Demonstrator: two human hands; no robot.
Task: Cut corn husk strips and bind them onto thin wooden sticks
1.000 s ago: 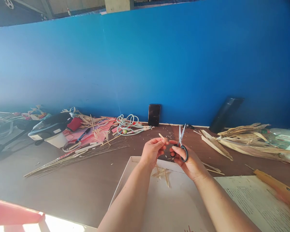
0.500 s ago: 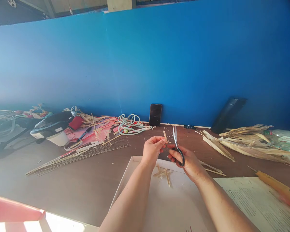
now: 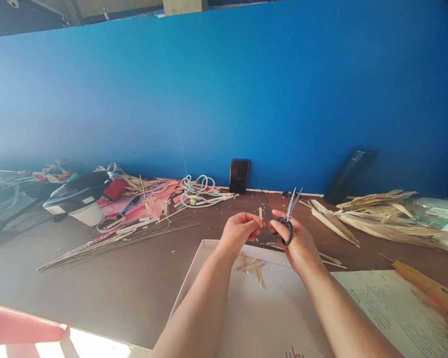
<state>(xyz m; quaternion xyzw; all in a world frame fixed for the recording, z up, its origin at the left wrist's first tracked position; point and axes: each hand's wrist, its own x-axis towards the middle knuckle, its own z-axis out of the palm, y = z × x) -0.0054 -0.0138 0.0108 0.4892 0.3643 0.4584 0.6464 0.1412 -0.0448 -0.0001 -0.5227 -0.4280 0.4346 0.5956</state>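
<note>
My left hand (image 3: 239,231) pinches a short pale straw strip (image 3: 260,216) upright between thumb and fingers. My right hand (image 3: 299,242) grips small black-handled scissors (image 3: 289,215), blades slightly apart and pointing up and right, just right of the strip. Both hands hover over the far edge of a shallow white cardboard tray (image 3: 209,278), where a few cut straw pieces (image 3: 251,266) lie.
On the brown table: long thin sticks (image 3: 115,241) at left, a coiled pale cord (image 3: 197,193), a phone (image 3: 239,176) leaning on the blue wall, dried leaves (image 3: 377,216) at right, a printed sheet (image 3: 395,308), and clutter with a white container (image 3: 85,213) far left.
The scissors swung from just beside the strip to the right and tilted right, blades a little apart. The strip in my left hand now stands upright.
</note>
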